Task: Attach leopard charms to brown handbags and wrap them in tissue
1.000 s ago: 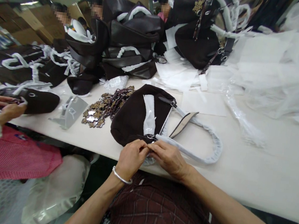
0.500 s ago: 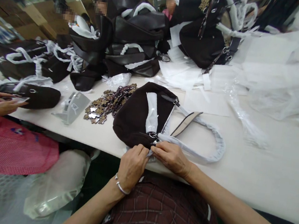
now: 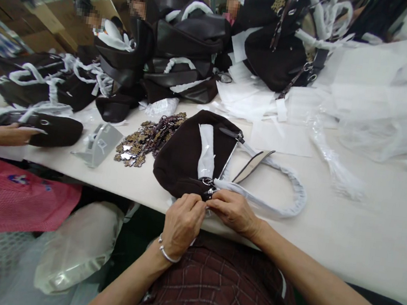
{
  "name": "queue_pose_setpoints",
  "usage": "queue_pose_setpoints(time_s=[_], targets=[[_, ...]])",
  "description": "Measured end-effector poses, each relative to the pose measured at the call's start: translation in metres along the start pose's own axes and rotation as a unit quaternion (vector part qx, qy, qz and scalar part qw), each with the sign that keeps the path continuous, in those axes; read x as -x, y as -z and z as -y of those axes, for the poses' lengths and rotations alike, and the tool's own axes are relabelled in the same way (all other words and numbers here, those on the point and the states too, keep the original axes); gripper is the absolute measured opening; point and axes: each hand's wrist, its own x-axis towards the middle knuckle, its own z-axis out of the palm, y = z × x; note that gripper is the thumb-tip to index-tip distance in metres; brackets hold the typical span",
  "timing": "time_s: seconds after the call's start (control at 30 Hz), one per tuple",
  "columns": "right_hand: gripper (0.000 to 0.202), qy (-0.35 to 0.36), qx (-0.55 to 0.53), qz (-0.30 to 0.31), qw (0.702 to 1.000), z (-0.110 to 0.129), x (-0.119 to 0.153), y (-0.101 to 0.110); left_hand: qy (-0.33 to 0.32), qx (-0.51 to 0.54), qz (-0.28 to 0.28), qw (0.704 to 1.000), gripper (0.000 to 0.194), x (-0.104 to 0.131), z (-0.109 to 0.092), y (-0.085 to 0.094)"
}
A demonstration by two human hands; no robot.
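A dark brown handbag point(image 3: 183, 155) lies on its side near the table's front edge. Its shoulder strap point(image 3: 296, 196), wrapped in white plastic, loops out to the right, and a white wrapped piece point(image 3: 207, 153) rests across its body. Both hands meet at the bag's near corner, just below a metal ring. My left hand point(image 3: 185, 219) is closed there, its fingertips bent against the bag's edge. Pressed close beside it, my right hand point(image 3: 235, 211) pinches at the same corner. What exactly the fingers hold is covered by the hands. A beige-faced flap point(image 3: 253, 166) sticks out inside the strap loop.
Left of the bag lies a heap of flower-shaped charms point(image 3: 141, 140), beside a clear plastic stand point(image 3: 102, 145). Stacked dark bags point(image 3: 188, 37) rise behind. Thin plastic ties point(image 3: 331, 163) and white sheets point(image 3: 372, 104) spread to the right. A co-worker's hands point(image 3: 8, 136) hold another bag at left.
My hands stay at the bag's corner, with the fingers shifted slightly; a dark bit now shows between them. The co-worker's nearer hand has moved up over the other bag.
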Motion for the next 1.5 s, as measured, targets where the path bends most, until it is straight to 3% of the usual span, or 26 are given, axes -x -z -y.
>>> queue_pose_setpoints(time_s=[0.2,0.33,0.43,0.57,0.73,0.8,0.87,0.93,1.07,1.27,1.5], targets=[[0.019,0.05,0.014,0.032,0.998,0.0,-0.001,0.004,0.015,-0.041,0.039,0.998,0.023,-0.003,-0.001,-0.004],[0.018,0.035,-0.007,0.033,0.999,-0.002,-0.005,0.007,0.016,0.001,0.038,0.999,0.015,0.003,0.002,0.0],[0.018,0.024,-0.019,0.042,0.999,-0.004,-0.007,0.009,0.016,0.021,0.031,0.999,0.027,0.013,0.008,0.004],[0.017,0.025,-0.028,0.045,0.998,-0.005,-0.009,0.01,0.012,0.029,0.013,0.999,0.013,0.02,0.013,0.007],[0.016,0.022,-0.027,0.042,0.999,-0.005,-0.01,0.009,0.115,0.11,0.014,0.987,0.009,0.014,0.007,0.007],[0.016,0.022,-0.026,0.044,0.998,-0.006,-0.01,0.009,0.124,0.116,0.044,0.984,0.029,0.012,0.004,0.009],[0.016,0.024,-0.022,0.045,0.998,-0.006,-0.01,0.009,0.106,0.09,0.078,0.987,0.033,0.009,0.002,0.01],[0.016,0.027,-0.015,0.048,0.998,-0.007,-0.009,0.009,0.087,0.046,0.091,0.991,0.018,0.005,0.002,0.011],[0.017,0.034,-0.002,0.06,0.998,-0.006,-0.01,0.011,0.068,-0.03,0.075,0.994,0.013,-0.002,0.001,0.009],[0.022,0.049,0.017,0.058,0.997,-0.005,-0.014,0.014,0.027,-0.058,0.046,0.997,0.008,-0.003,0.0,0.004],[0.027,0.073,0.048,0.072,0.994,-0.006,-0.014,0.019,-0.015,-0.078,0.046,0.996,0.023,-0.006,0.001,-0.005]])
